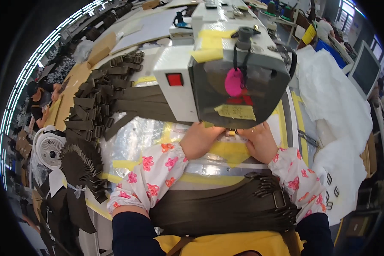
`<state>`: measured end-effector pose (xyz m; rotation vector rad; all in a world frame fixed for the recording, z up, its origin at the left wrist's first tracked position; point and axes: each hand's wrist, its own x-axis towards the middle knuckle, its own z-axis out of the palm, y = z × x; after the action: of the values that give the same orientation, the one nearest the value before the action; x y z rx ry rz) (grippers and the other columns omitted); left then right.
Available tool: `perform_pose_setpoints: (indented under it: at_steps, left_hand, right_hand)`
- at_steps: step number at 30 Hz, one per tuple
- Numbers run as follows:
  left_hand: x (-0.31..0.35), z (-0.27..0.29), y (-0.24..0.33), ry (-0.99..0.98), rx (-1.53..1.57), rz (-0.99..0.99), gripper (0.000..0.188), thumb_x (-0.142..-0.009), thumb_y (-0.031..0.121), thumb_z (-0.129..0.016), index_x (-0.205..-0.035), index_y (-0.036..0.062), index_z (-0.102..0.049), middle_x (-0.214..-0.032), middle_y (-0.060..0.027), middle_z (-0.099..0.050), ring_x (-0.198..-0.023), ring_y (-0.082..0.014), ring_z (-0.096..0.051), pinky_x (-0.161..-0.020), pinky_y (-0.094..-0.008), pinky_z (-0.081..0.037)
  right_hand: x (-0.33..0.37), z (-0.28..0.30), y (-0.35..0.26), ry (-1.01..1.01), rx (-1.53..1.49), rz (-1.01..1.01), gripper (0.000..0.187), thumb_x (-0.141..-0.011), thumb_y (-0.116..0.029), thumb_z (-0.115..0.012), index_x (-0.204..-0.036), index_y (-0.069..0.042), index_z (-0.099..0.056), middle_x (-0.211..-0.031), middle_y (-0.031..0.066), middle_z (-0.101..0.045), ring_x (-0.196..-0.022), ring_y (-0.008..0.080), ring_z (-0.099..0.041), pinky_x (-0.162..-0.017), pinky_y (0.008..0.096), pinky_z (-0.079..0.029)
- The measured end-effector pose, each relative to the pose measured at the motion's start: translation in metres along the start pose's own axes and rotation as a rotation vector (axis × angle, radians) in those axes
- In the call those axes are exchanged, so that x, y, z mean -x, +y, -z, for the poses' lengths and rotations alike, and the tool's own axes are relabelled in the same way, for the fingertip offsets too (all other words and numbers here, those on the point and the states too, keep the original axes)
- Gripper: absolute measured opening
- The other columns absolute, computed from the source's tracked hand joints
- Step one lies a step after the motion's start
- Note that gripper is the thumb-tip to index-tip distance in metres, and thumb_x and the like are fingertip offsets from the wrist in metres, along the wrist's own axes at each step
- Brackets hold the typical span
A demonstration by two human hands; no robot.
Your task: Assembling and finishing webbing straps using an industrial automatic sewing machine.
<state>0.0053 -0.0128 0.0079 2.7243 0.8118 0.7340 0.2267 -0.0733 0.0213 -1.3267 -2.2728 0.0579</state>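
- Left hand: at the front lower edge of the machine head, fingertips partly hidden; I cannot tell whether they are clamped on anything.
- Right hand: opposite, near the left, thumb and fingers partly bent; its grip, too, I cannot make out.
- Small piece: between the two hands' fingertips, just below the cover; too small for me to identify. I judge it light and easily nudged, best steadied from both sides.
- Dark straps: flat, at the left of the machine head. I expect low weight, a limp length and little fragility; hold near an end, by both edges.
- Strap bundle: stacked between the forearms, in front of the person. Probably heavier together and apt to slide apart; I would take it around the middle.
- Buckle: at the bundle's right end; likely hard and smooth, held by its frame.
- Strap heap: far left, buckles among it; liable to snag.
- Loose buckles: right, on the white sheet.
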Motion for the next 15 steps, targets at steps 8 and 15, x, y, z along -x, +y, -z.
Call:
perform_pose_setpoints:
  at_steps: [8,15]
  left_hand:
    - [0.002,0.015,0.008,-0.097,-0.117,-0.124,0.034,-0.078,0.010,-0.051,-0.112,0.0090,-0.054,-0.108,-0.0039,-0.061,-0.094,-0.0215,-0.058,-0.078,-0.0352,-0.043]
    - [-0.003,0.027,0.018,-0.196,-0.275,-0.307,0.029,-0.077,0.013,-0.053,-0.105,0.0088,-0.054,-0.117,-0.0003,-0.056,-0.117,-0.0183,-0.046,-0.081,-0.0316,-0.047]
  right_hand:
    - [-0.001,0.000,-0.002,-0.041,-0.001,-0.012,0.028,-0.067,-0.003,-0.058,-0.094,-0.008,-0.064,-0.110,0.0046,-0.060,-0.105,0.0216,-0.051,-0.102,0.0519,-0.027]
    - [0.006,0.002,-0.016,-0.081,0.077,0.065,0.021,-0.066,-0.007,-0.061,-0.086,-0.009,-0.067,-0.105,0.0023,-0.063,-0.098,0.0170,-0.054,-0.103,0.0520,-0.027]
